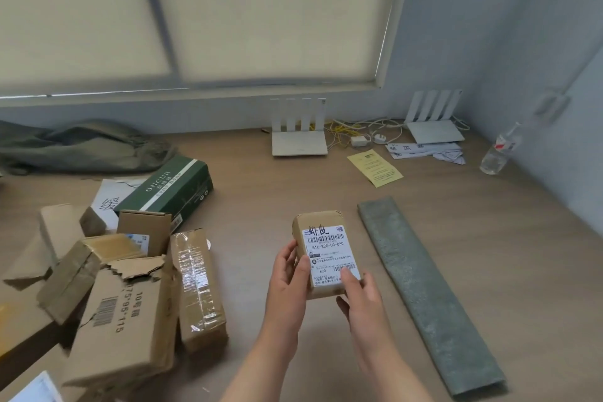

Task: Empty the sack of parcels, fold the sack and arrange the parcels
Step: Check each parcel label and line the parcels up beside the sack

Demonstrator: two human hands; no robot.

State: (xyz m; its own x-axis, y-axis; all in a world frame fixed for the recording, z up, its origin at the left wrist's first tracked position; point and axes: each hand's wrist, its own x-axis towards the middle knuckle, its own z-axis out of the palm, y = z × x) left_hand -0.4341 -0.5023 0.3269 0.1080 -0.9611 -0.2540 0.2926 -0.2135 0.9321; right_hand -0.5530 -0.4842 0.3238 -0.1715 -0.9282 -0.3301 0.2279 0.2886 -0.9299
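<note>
Holding small parcel (321,254) in both hands, folded sack (424,290) beside.

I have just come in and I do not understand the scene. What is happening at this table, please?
A person is sorting parcels. Both hands, the left hand and the right hand, hold one small brown parcel above the table, its label up. A folded grey-green sack lies flat to the right. A heap of cardboard boxes lies to the left, not yet tidy.
</note>
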